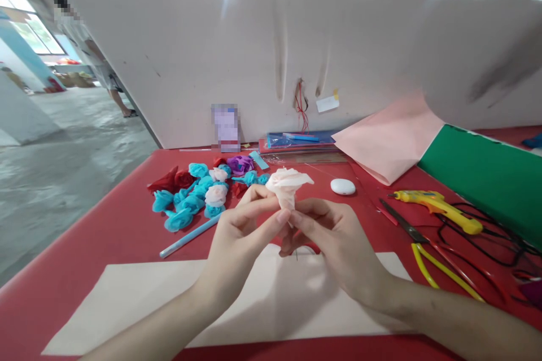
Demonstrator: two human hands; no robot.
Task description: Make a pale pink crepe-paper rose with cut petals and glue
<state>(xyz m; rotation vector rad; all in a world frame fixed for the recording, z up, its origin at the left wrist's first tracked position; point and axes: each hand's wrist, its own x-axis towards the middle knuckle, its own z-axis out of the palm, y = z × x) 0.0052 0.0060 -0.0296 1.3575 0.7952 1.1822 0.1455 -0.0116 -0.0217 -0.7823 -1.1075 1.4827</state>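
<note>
A pale pink paper flower (pixel 288 183) stands upright between my hands, its petals open at the top and its base gathered narrow. My left hand (pixel 245 231) pinches the base from the left with thumb and fingers. From the right, my right hand (pixel 334 237) closes on the same base, and both thumbs nearly meet there. A thin wire-like piece (pixel 296 254) shows below my fingers. Beneath both hands lies a long pale pink paper sheet (pixel 148 299) on the red table (pixel 127 214).
Several blue, red, pink and purple paper flowers (pixel 192 203) lie left, beside a pen (pixel 190 237). At right are scissors (pixel 417 242), a yellow glue gun (pixel 440 206), black cable and a green board (pixel 483 175). A white case (pixel 342 186) sits behind my hands. A person (pixel 91 51) stands far left.
</note>
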